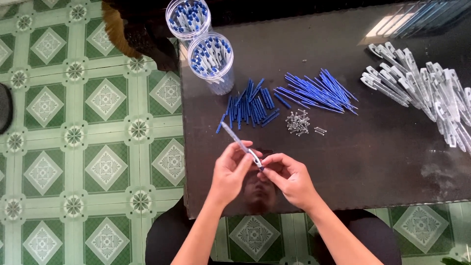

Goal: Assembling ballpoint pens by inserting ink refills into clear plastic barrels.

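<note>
Both hands, left hand (230, 169) and right hand (289, 176), pinch one clear pen (241, 145) above the dark table (373, 157); keeping barrel and tip aligned should ease seating.

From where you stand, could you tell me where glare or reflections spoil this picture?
In the head view, the dark glossy table mirrors a bright window patch at its upper right corner and a dim reflection just under the left hand and right hand; the pen they hold stays sharp, and the springs are too small to resolve.
</note>
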